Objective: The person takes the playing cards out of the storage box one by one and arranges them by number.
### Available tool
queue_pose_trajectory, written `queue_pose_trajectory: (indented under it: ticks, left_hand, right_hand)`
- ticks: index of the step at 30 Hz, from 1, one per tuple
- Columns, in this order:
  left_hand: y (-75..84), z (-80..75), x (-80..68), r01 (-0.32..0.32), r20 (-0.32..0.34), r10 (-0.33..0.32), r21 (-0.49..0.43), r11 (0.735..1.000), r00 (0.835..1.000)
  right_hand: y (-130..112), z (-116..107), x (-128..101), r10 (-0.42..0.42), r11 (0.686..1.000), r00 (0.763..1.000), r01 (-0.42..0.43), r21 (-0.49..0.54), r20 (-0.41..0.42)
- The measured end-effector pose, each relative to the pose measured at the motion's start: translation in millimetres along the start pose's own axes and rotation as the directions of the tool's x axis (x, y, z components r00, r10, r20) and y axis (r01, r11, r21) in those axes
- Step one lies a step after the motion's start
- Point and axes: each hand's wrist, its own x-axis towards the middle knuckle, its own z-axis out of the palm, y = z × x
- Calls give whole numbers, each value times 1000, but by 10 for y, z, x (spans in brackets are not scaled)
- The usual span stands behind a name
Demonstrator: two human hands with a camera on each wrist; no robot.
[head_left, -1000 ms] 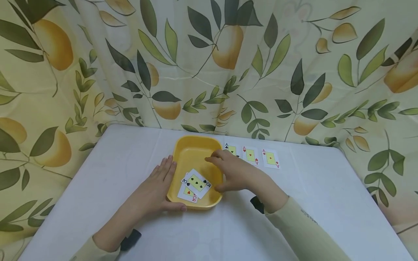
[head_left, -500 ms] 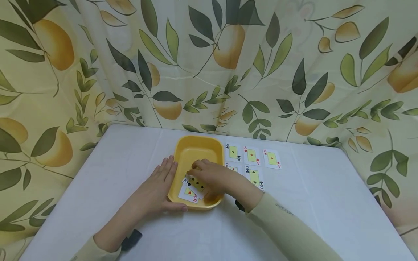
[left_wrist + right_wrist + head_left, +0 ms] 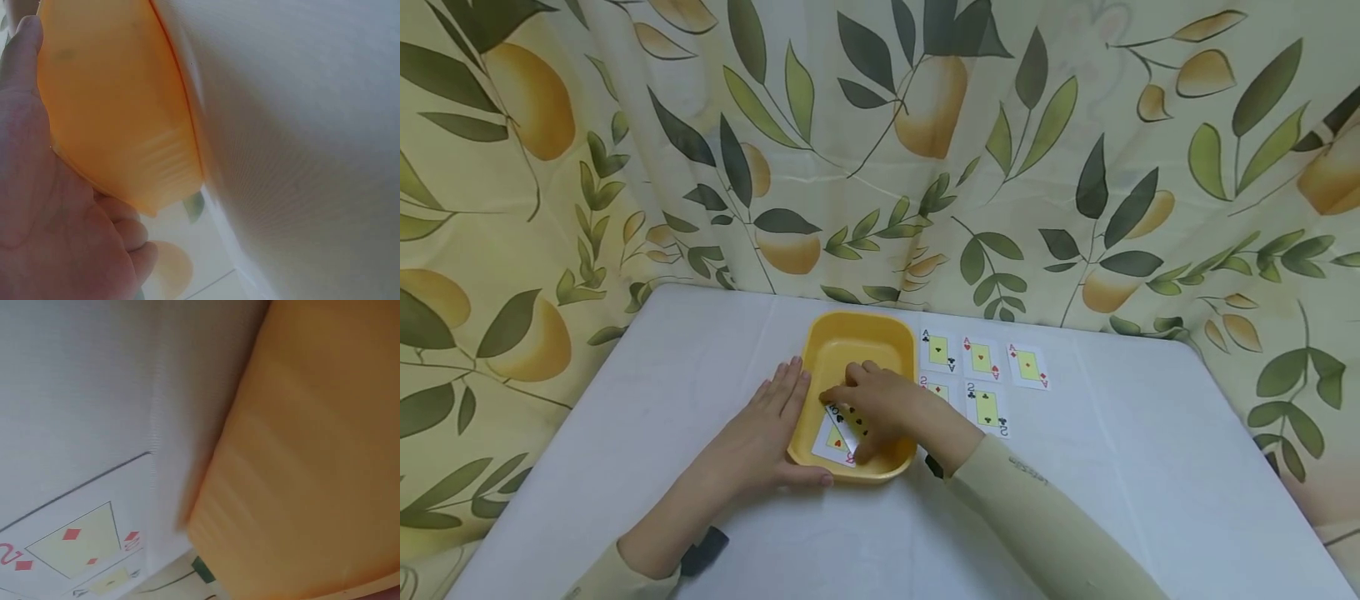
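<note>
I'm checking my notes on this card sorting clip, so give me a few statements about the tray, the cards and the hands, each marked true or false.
1. The right hand is inside the yellow tray, on the cards there. True.
2. The left hand is lifted clear of the tray. False: it rests against the tray's left side, thumb along the near rim.
3. Three aces lie in a row right of the tray. True.
4. The tray is empty. False: cards lie in it, one a red three.
5. A two of clubs lies face up on the table. True.
</note>
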Motion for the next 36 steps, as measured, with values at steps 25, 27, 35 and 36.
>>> queue_pose_trajectory:
  ticks: [25, 27, 35, 36]
  left_hand:
    - [27, -10, -9, -11, 2, 11, 9, 1000, 1000]
    - [30, -7, -13, -10, -2, 10, 7, 1000, 1000]
    - [44, -18, 1, 4, -6, -4, 10, 1000, 1000]
    - [48, -16, 3, 2, -5, -2, 5, 1000, 1000]
  right_hand:
    - [39, -4, -120, -21, 998, 987, 30, 59, -159]
    - [28, -63, -174, -15, 998, 985, 26, 59, -171]
    - [96, -303, -543, 45, 993, 951, -9, 116, -306]
    - [118, -316, -605, 53, 992, 943, -13, 125, -328]
